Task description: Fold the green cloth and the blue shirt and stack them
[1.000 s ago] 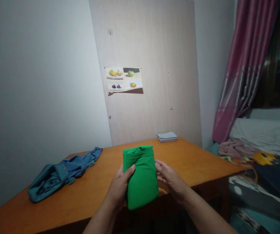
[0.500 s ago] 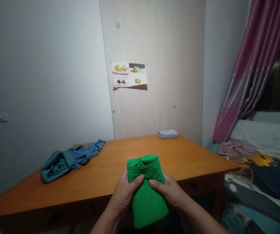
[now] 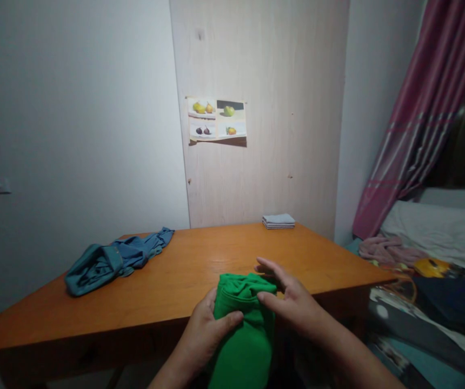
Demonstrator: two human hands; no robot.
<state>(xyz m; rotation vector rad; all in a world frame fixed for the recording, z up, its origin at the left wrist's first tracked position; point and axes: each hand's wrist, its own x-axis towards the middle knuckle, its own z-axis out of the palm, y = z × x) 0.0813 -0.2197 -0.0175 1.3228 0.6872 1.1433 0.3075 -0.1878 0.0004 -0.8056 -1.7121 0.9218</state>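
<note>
A green garment (image 3: 243,346), folded into a compact bundle, is held upright in front of me at the near edge of the table. My left hand (image 3: 212,324) grips its left side, thumb across the front and the other fingers hidden behind it. At the upper right corner is my right hand (image 3: 293,297), open, with its fingers stretched out beyond the cloth. Its thumb tip lies against the bundle's top band, where loose folds bunch up.
On the left of the wooden table (image 3: 204,248) lies a crumpled blue denim garment (image 3: 98,267). A folded checked cloth (image 3: 278,221) sits at the far edge. To the right, a pink towel (image 3: 390,250) and a dark blue item (image 3: 451,300) lie among clutter near a curtain (image 3: 403,140).
My right hand has loosened from the green garment's side and moved up to its top corner, fingers spreading. The bundle has tilted and sunk slightly, still in my left hand.
</note>
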